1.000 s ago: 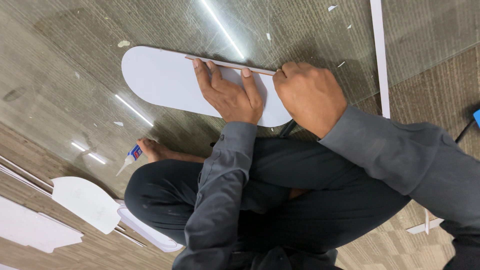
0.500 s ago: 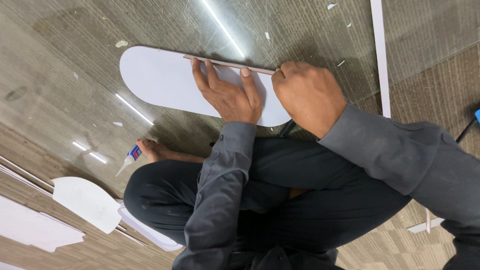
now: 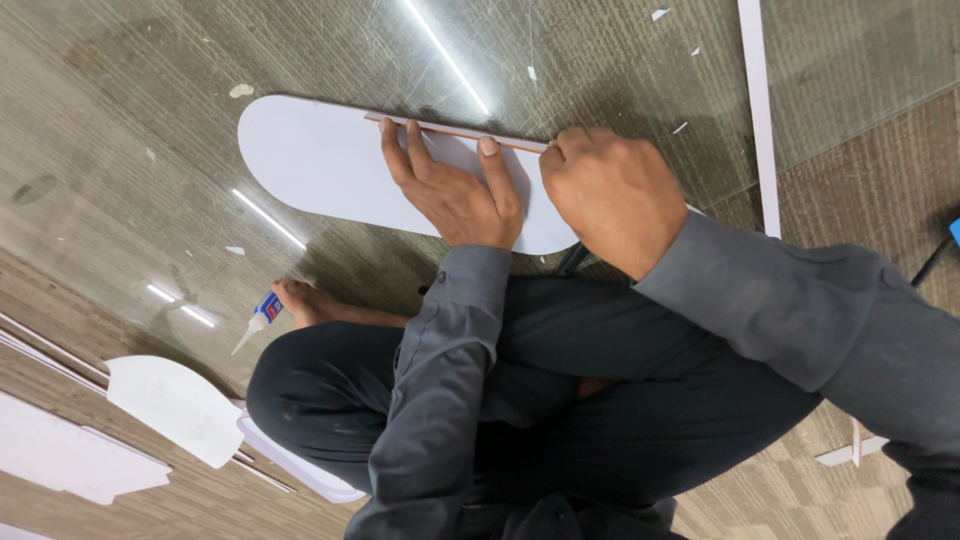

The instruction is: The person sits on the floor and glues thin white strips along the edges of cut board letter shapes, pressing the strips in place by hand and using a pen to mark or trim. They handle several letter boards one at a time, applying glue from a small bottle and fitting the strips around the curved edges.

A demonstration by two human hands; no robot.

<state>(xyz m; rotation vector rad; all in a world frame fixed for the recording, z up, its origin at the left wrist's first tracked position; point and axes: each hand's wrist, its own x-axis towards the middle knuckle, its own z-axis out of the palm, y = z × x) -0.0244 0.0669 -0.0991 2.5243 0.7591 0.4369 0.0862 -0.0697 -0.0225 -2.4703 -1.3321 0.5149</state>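
Note:
A long white board (image 3: 320,165) with rounded ends lies on a glass sheet on the floor. A thin brown strip (image 3: 450,130) runs along its far edge. My left hand (image 3: 450,190) lies flat on the board, fingers spread, fingertips touching the strip. My right hand (image 3: 610,190) is curled into a fist just to the right, with its fingers pinched at the strip's right end. What lies inside the fist is hidden. Both arms wear grey sleeves and reach over my folded legs in dark trousers.
A small glue tube (image 3: 262,315) with a white nozzle lies by my bare foot (image 3: 310,300). White cut-out pieces (image 3: 170,405) rest at the lower left. A long white strip (image 3: 758,110) lies at the upper right, with paper scraps scattered about.

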